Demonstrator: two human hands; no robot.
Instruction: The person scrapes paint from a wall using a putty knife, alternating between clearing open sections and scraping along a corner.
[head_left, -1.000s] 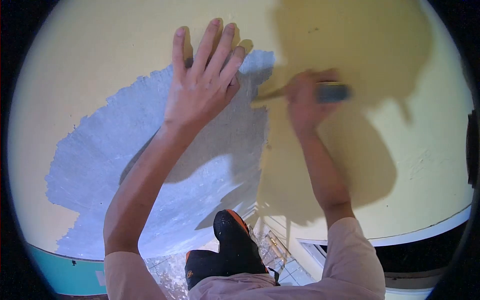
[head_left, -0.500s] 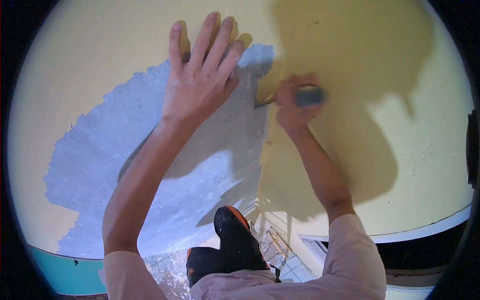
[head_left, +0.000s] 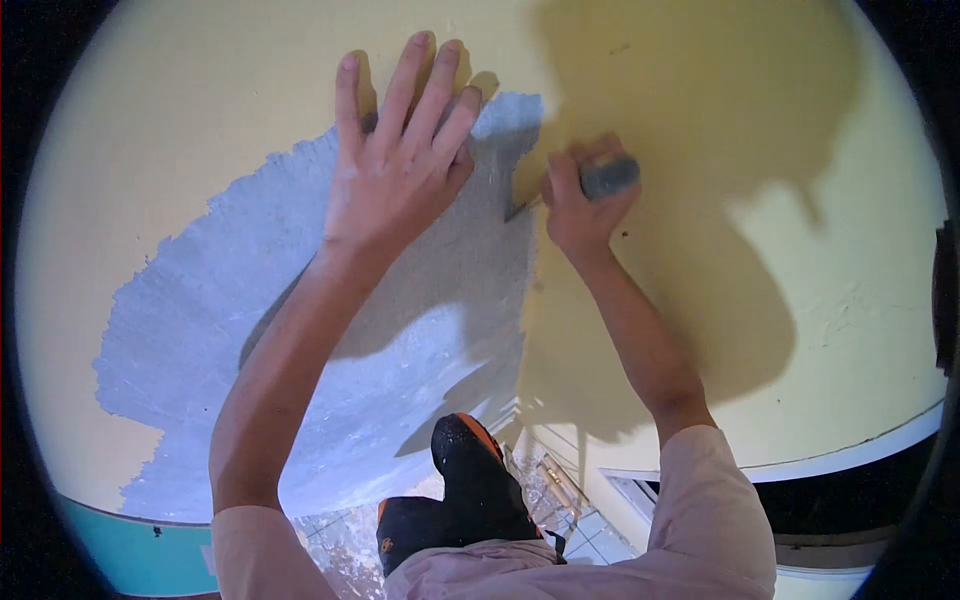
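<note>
My left hand (head_left: 395, 165) lies against the wall with its fingers spread, partly over a large bare grey patch (head_left: 210, 300) and partly over yellow paint above it. My right hand (head_left: 590, 200) is closed around the handle of a scraper (head_left: 610, 178), whose dark, rounded end sticks out beyond the fist. Its thin blade points left and meets the ragged paint edge near the wall's corner. Yellow paint (head_left: 720, 80) covers the wall on the right, with the shadow of my head and arm across it.
Below, my legs in dark trousers (head_left: 470, 500) stand over a tiled floor with pale flakes (head_left: 340, 535). A wooden-looking piece (head_left: 563, 485) lies by the corner. A teal panel (head_left: 140, 545) is at lower left, a white-framed opening (head_left: 840, 515) at lower right.
My right hand and the scraper have shifted slightly left, and the blade tip sits a little lower on the paint edge. My left hand stays spread on the wall.
</note>
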